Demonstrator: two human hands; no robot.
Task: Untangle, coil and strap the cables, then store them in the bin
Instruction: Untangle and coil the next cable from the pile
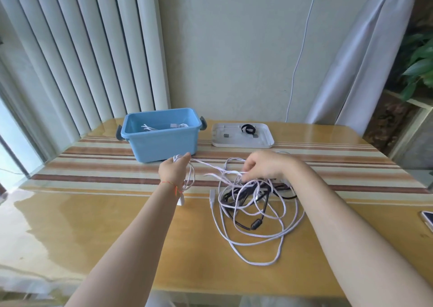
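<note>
My left hand [173, 170] grips a few gathered loops of white cable [191, 177]; my right hand [264, 166] pinches its strand above the tangle [255, 210] on the table [117, 224]. Light, limp, smooth cord: I judge it best held near the plug, feeding loops toward the blue bin [161, 135].

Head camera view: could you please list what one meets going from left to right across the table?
Blue bin → left hand holding loops of white cable → right hand in the tangled cables → phone at the right edge. The white tray lies behind, right of the bin.
</note>
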